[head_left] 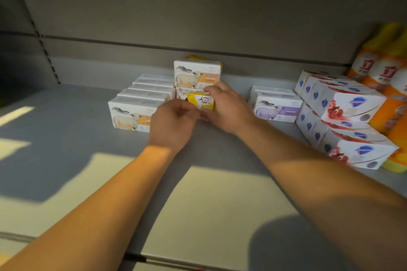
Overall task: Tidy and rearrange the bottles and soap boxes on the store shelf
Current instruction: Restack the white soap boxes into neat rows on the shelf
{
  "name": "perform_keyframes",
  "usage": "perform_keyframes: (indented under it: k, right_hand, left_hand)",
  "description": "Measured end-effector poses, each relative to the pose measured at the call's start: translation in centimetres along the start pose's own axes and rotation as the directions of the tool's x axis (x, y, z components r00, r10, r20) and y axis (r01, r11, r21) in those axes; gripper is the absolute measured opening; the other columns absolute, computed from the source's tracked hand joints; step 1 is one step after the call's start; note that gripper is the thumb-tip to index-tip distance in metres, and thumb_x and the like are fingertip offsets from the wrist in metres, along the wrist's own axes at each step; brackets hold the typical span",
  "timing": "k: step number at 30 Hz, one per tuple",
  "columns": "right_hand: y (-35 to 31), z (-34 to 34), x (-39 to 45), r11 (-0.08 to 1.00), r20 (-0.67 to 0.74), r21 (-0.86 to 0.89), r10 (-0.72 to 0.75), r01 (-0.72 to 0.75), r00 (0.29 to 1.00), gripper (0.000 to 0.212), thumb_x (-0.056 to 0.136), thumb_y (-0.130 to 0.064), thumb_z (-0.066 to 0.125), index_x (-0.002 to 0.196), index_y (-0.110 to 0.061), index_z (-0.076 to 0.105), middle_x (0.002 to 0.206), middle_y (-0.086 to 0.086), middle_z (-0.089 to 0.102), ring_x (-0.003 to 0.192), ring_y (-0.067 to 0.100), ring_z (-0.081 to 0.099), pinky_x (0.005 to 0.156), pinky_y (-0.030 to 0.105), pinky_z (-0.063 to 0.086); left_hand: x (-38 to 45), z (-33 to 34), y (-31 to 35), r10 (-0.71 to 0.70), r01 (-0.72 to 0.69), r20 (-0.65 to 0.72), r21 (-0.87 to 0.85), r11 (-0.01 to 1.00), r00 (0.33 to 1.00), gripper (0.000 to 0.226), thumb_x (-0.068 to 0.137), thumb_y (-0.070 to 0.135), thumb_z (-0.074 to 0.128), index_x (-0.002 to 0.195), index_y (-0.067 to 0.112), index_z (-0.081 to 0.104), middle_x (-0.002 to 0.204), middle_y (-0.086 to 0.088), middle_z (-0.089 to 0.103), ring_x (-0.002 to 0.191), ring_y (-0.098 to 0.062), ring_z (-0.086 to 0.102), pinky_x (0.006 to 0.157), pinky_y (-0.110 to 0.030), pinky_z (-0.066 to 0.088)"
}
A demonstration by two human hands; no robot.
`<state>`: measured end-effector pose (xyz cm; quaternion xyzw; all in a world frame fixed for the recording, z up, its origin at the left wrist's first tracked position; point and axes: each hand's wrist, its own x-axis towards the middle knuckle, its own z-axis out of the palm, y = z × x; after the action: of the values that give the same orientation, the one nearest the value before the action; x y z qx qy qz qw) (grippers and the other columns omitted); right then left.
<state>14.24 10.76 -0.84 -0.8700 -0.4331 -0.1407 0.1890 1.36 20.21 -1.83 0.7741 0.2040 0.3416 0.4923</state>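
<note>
both hands [174, 123] [229, 108] grip yellow soap box [201, 100] mid-shelf [66, 121].

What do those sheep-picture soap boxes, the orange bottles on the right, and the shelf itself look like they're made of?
Sheep soap boxes: probably thin printed cardboard, going by the sharp folded edges and flat white faces, slightly glossy.
Orange bottles: likely plastic, with smooth rounded bodies and a soft sheen; blurred, so not certain.
Shelf: seemingly painted sheet metal, with a flat matte grey surface and a slotted upright at the back left.
</note>
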Motion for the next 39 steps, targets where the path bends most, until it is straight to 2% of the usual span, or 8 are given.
perform_keyframes:
  k: [5,10,13,16,19,23,28,39]
  right_hand:
    - [-0.4,1.1,-0.2,0.995,-0.084,0.055,0.084,-0.079,0.993,0.045,0.082,-0.028,0.072,0.121,-0.017,0.052,0.125,0.005,0.050,0.117,0.027,0.046,0.088,0.038,0.045]
    - [-0.3,-1.1,-3.2,0.867,-0.053,0.427,0.308,-0.257,0.950,0.034,0.080,-0.019,0.074,0.109,-0.025,0.058,0.105,-0.005,0.065,0.088,0.007,0.061,0.065,0.019,0.043]
    - [0.2,-3.0,-6.8,0.723,-0.020,0.647,0.335,-0.243,0.942,0.024,0.081,-0.014,0.073,0.096,-0.028,0.061,0.086,-0.014,0.065,0.069,-0.009,0.060,0.055,0.009,0.045]
    - [0.7,-4.1,-9.8,0.614,0.017,0.752,0.347,-0.241,0.938,0.015,0.084,-0.021,0.071,0.092,-0.031,0.064,0.080,-0.013,0.070,0.078,0.003,0.067,0.074,0.030,0.056]
    - [0.6,-4.4,-10.9,0.496,0.013,0.838,0.399,-0.227,0.917,0.018,0.079,-0.031,0.067,0.094,-0.023,0.067,0.091,0.003,0.073,0.091,0.023,0.070,0.087,0.050,0.056]
    - [0.7,-4.2,-10.7,0.383,0.045,0.894,0.441,-0.234,0.896,0.020,0.083,-0.032,0.067,0.096,-0.016,0.068,0.097,0.010,0.074,0.096,0.030,0.070,0.088,0.055,0.055]
    - [1.3,-4.4,-10.5,0.185,0.239,0.934,0.312,-0.306,0.919,0.016,0.091,-0.025,0.066,0.104,-0.016,0.065,0.093,0.009,0.075,0.079,0.025,0.073,0.066,0.035,0.059]
    - [1.0,-4.6,-10.3,0.305,0.275,0.876,0.323,-0.374,0.906,0.018,0.092,-0.031,0.066,0.101,-0.015,0.068,0.090,0.006,0.075,0.068,0.024,0.073,0.056,0.027,0.056]
  left_hand:
    - [0.1,-0.3,0.3,-0.011,-0.005,-0.125,-0.121,0.993,0.992,0.015,0.075,0.028,0.061,0.085,0.020,0.068,0.077,0.000,0.070,0.079,-0.026,0.067,0.081,-0.042,0.054]
    - [-0.5,0.5,0.5,0.109,-0.110,-0.143,0.002,0.994,0.984,0.019,0.082,0.020,0.066,0.100,0.017,0.062,0.089,0.001,0.066,0.084,-0.017,0.062,0.080,-0.034,0.051]
    - [-0.9,0.7,0.7,0.080,-0.081,-0.036,-0.024,0.996,0.996,0.034,0.072,0.034,0.067,0.103,0.022,0.059,0.105,-0.001,0.064,0.093,-0.017,0.063,0.084,-0.036,0.053]
    - [-1.7,1.0,1.2,-0.033,0.078,0.223,-0.197,0.977,0.974,0.055,0.058,0.048,0.068,0.106,0.020,0.064,0.109,-0.003,0.068,0.100,-0.024,0.066,0.089,-0.048,0.054]
    - [-2.3,1.4,1.0,-0.037,0.214,0.451,-0.349,0.913,0.892,0.030,0.068,0.037,0.072,0.095,0.023,0.073,0.102,-0.008,0.072,0.097,-0.028,0.069,0.083,-0.047,0.057]
    - [-2.3,1.4,1.1,-0.015,0.259,0.495,-0.428,0.866,0.869,0.019,0.086,0.018,0.067,0.104,0.013,0.071,0.106,-0.018,0.070,0.086,-0.028,0.071,0.063,-0.034,0.058]
    - [-2.0,1.1,1.1,-0.023,0.296,0.502,-0.471,0.831,0.864,0.020,0.077,0.029,0.066,0.089,0.017,0.075,0.090,-0.011,0.075,0.072,-0.024,0.072,0.058,-0.031,0.058]
    - [-2.2,0.8,1.0,-0.030,0.282,0.469,-0.478,0.832,0.883,0.015,0.085,0.026,0.064,0.091,0.015,0.072,0.087,-0.011,0.075,0.071,-0.023,0.072,0.059,-0.029,0.058]
